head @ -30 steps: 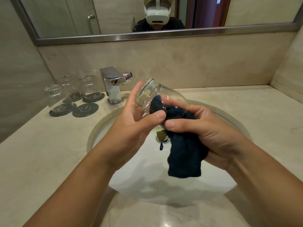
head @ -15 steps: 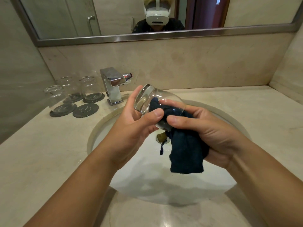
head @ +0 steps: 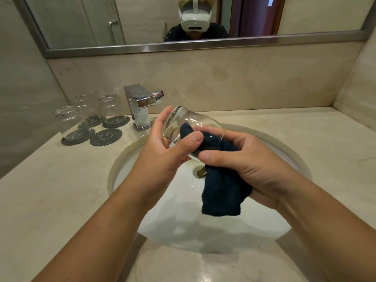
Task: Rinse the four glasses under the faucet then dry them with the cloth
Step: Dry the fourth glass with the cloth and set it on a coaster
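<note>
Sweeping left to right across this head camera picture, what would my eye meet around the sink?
front-left glass → empty coaster → faucet → left hand → held glass → dark cloth → right hand

Glasses, four: you have one tilted glass (head: 189,127) in your grip and three more on the table (head: 50,190), namely the front glass (head: 68,121), the middle glass (head: 85,107) and the glass nearest the faucet (head: 110,106). Coasters, four: three occupied coasters (head: 78,137) (head: 90,121) (head: 116,121) and one bare coaster (head: 106,136). Singles you can tick off: one dark cloth (head: 221,192), one faucet (head: 140,106), one sink (head: 295,157) with one drain (head: 198,172), one mirror (head: 203,45); hands, two, your left hand (head: 162,157) and right hand (head: 250,161).
</note>
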Tool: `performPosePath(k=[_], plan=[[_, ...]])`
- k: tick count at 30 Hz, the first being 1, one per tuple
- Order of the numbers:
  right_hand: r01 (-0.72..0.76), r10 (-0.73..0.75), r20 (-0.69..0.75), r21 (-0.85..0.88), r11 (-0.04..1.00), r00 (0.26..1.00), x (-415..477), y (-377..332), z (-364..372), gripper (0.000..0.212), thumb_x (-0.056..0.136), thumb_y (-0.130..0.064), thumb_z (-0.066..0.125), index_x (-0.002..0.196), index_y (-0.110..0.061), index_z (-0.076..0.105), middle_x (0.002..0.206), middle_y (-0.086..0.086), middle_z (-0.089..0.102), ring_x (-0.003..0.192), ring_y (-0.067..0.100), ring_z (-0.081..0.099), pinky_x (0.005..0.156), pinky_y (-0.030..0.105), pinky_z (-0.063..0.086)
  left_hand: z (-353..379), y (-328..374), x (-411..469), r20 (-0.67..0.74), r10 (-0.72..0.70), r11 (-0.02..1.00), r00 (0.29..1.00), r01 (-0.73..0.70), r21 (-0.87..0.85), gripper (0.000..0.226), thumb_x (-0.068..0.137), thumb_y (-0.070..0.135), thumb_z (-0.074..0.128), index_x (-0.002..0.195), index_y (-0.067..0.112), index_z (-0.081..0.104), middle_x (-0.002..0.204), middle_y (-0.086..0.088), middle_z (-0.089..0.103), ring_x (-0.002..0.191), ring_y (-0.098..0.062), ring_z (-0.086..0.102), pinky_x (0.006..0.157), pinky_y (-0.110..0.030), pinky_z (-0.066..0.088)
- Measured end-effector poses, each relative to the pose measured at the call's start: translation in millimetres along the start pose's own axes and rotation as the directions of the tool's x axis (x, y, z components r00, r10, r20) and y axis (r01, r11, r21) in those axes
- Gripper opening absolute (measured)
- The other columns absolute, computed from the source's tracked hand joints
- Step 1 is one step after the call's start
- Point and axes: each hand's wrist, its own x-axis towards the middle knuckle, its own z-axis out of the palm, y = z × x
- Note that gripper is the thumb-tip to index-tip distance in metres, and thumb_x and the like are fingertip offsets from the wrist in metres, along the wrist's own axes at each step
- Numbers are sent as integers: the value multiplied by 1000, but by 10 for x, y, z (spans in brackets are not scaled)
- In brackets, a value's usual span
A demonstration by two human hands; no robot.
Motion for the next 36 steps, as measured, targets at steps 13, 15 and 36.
performPosePath(k=[13,15,36], plan=[[-94,85,101,85,992,991,-12,3,-4,33,76,-5,79,108,-13,81,95,13,74,76,22,70,69,31,60,-21,-33,14,111,26,995,993,-15,-99,107,73,19,81,165,29,29,132,-8,75,128,-29,70,111,-41,54],[-50,45,79,59,997,996,-14,-1,10,36,75,-3,81,110,-11,80,99,15,76,81,25,72,77,35,62,-20,-17,1,138,-7,995,990,21,-101,105,76,26,81,166,29,28,140,-11,70,133,-30,67,116,-48,50],[78,-80,38,51,996,996,-18,-28,-45,38,76,-12,83,114,-16,81,110,17,76,93,26,68,81,30,59,9,34,-28,146,-56,993,988,71,-94,93,76,51,92,154,41,41,153,2,63,140,-26,62,121,-50,42]])
